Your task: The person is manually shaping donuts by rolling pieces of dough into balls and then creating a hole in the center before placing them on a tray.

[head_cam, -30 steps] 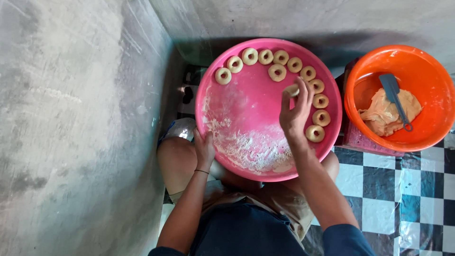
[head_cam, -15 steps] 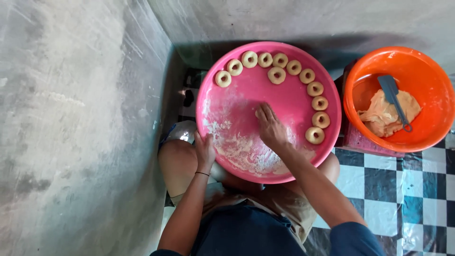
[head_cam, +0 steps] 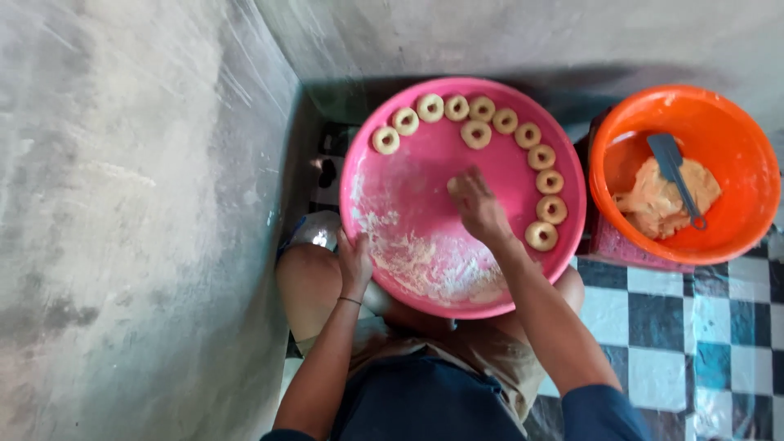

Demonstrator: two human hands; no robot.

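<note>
On the pink basin (head_cam: 408,175), right hand (head_cam: 478,206), dough rings (head_cam: 549,181) beside

Right hand (head_cam: 476,206) outstretched, fingers (head_cam: 457,184) bunched downward; left hand (head_cam: 354,263) curled, arm bent.

The right hand (head_cam: 476,204) is coming down from the ring row at the basin's (head_cam: 408,184) right side and is now pressing knuckles-down on the floured middle, a little farther toward the far rim than half a second ago.
</note>
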